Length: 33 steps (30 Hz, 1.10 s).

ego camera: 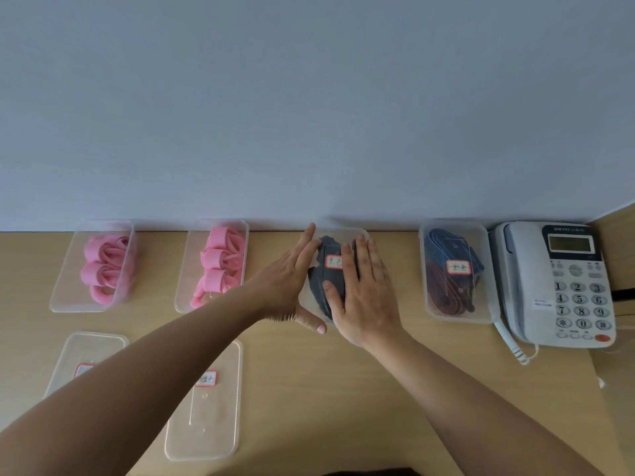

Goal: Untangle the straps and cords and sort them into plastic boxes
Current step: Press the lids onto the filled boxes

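Right hand (364, 290) flat, seemingly on box (340, 232)

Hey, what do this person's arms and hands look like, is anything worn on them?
Both are bare. The left hand and right hand show no gloves, rings or watch. The left forearm and right forearm show no sleeves, bracelets or markings as far as the frame reaches.

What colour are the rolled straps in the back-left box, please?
The rolled straps are pink; head view.

Clear glossy plastic boxes (455, 314) (lids too) on matt wood-grain desk (343, 389).
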Tool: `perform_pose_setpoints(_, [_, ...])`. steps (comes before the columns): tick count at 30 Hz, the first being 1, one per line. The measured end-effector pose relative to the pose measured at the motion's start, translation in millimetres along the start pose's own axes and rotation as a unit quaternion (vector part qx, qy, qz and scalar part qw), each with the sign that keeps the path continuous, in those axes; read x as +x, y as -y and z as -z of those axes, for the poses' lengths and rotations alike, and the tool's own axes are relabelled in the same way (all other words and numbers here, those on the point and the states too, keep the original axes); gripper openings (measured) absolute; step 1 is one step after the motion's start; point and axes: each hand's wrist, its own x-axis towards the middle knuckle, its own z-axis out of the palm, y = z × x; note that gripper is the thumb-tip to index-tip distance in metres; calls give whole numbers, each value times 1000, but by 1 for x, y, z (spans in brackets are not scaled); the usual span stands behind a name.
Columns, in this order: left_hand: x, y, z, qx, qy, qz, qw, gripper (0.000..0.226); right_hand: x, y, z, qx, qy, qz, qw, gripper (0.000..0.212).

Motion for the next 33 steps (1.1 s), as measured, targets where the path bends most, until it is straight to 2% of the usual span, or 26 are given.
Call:
perform_pose_setpoints(7, [-7,-4,-1,87,-34,-12,996,157,4,-4,1,-11,16,7,1000,76])
perform_pose_setpoints(14, [3,-3,4,115,-14,1,993,153,22,-7,6,-9,33,12,999,76])
perform_pose_setpoints(18, [-3,-9,5,135,-43,21,990,147,20,0,16,-68,58,-8,996,74])
perform_pose_setpoints(20, [-21,-14,1,121,-101,0,988,130,13,9,23,-66,24,-27,997,70])
perform_pose_setpoints(22, [-49,-16,-3,82,-172,-25,981,97,-2,24,26,-4,-77,-2,997,57])
perform_pose_setpoints(24, [-81,-8,-9,67,-256,-51,963,67,-21,46,19,70,-201,53,976,41])
perform_pose_setpoints(26, [-113,12,-20,56,-343,-59,936,47,-45,75,1,94,-239,70,964,32])
perform_pose_setpoints(30, [-183,64,-35,12,-416,-9,909,34,-96,144,-42,95,-152,73,981,25])
perform_pose_setpoints(31, [-200,77,-38,-2,-421,17,907,33,-108,164,-52,79,-121,70,987,29])
perform_pose_setpoints(33, [-228,99,-43,-33,-421,63,904,35,-123,203,-72,35,-25,32,999,52])
